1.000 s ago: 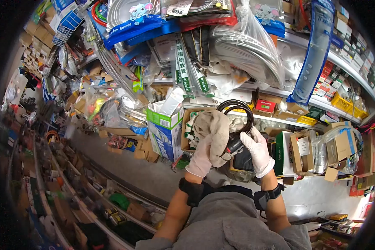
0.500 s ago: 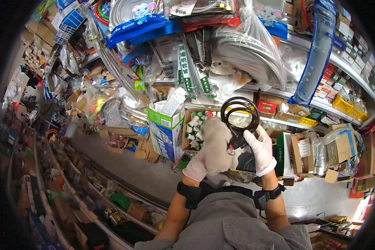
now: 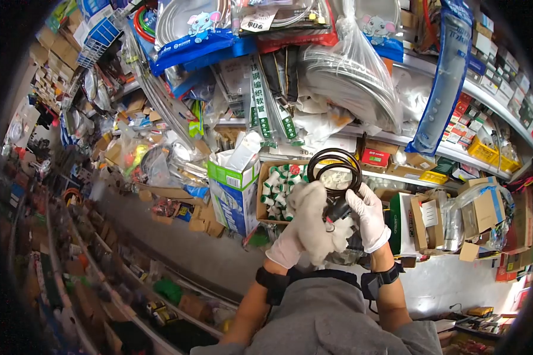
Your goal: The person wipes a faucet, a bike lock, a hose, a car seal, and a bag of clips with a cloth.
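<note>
My right hand (image 3: 370, 220), in a white glove, is closed on a coiled black cable lock (image 3: 337, 210). Its dark loops stand up above my fingers, and the black lock body hangs at their base with a small reddish piece on it. A whitish cloth (image 3: 314, 228) is bunched in my gloved left hand (image 3: 285, 248), whose fingers are mostly hidden by the fabric. The cloth lies against the lock body's left side. Just beyond the cloth sits a cardboard box (image 3: 260, 207) of white and green pipe fittings (image 3: 273, 190).
A blue and green carton (image 3: 234, 204) stands left of the fittings box. Bagged hoses (image 3: 352, 77) hang from the shelf ahead. Opened cardboard boxes (image 3: 429, 216) line the right side. Crowded shelving (image 3: 118, 266) runs along the left, beside a grey floor aisle (image 3: 160, 236).
The cloth has shifted slightly lower and to the right, with more of it bunched below the lock. The coiled lock has moved a little left and stays in my right hand.
</note>
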{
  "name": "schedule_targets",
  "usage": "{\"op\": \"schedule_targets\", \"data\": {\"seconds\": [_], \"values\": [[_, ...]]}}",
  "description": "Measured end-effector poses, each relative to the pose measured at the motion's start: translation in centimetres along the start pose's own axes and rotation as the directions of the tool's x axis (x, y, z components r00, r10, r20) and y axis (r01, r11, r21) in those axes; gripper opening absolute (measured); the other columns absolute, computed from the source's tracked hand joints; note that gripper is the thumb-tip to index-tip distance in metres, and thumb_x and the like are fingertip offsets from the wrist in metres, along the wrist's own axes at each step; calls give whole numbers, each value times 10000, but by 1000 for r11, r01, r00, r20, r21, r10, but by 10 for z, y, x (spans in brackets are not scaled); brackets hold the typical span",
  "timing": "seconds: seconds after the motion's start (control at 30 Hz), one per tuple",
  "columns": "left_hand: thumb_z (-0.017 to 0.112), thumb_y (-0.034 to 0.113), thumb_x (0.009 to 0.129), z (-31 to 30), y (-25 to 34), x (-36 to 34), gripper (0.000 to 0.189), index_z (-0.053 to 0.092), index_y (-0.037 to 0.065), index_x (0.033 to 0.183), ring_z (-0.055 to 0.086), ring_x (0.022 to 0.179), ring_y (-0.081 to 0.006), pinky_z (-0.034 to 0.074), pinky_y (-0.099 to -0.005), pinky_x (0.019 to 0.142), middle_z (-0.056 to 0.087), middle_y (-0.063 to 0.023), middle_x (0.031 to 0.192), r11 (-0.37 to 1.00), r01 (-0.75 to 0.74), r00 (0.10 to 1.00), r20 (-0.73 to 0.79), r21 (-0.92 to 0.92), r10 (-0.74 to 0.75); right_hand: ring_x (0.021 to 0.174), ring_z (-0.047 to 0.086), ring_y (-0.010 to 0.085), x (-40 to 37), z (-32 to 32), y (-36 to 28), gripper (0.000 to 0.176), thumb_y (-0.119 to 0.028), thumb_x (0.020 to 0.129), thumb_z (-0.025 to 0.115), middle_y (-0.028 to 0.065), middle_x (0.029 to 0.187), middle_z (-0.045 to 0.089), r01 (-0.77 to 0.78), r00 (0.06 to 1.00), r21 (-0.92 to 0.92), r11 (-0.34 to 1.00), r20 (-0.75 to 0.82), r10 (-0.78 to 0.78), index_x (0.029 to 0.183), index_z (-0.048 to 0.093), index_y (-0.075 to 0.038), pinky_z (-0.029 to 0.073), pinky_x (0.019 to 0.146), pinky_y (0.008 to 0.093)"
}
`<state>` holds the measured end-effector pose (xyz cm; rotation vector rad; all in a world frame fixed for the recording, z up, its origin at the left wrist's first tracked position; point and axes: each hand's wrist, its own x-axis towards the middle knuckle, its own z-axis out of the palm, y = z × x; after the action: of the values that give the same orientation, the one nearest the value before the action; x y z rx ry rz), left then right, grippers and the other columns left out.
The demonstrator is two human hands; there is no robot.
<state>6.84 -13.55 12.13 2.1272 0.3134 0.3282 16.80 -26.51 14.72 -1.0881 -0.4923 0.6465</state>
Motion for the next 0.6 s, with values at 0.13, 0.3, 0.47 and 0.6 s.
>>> {"op": "schedule_targets", "data": {"seconds": [0.13,0.3,0.47,0.6], "values": [[647,156,829,10,-17,3,382,572,76,1195,555,1003,-267,471,-361,849,600,-95,1122,853,-521,840,-160,32,518,891,557,58,8,-13,-14,339,-267,989,602,-19,1022,659,84,992,-36,996,-88,-87,1200,629,-2,440,812,223],[798,157,581,-20,32,1,436,604,26,949,493,735,-312,407,-401,653,530,-110,815,864,-351,809,-348,360,474,893,572,65,21,-13,-56,258,-193,1005,563,-21,1013,659,150,987,-159,976,-33,-157,1166,636,-4,453,835,233],[684,182,769,-35,67,18,297,532,51,988,536,854,-277,456,-388,770,559,-87,913,892,-452,816,-391,28,426,835,584,52,48,-4,-96,192,-143,1001,554,-27,958,662,247,963,-191,950,-56,-262,1098,661,-16,466,743,210],[435,286,1011,-14,19,31,329,464,64,1251,546,1126,-264,462,-391,988,563,-90,1218,649,-250,936,-7,-719,353,782,560,30,85,3,-140,225,-196,1000,570,-46,914,649,444,880,-191,875,-92,-467,1133,660,-40,441,709,187]]}}
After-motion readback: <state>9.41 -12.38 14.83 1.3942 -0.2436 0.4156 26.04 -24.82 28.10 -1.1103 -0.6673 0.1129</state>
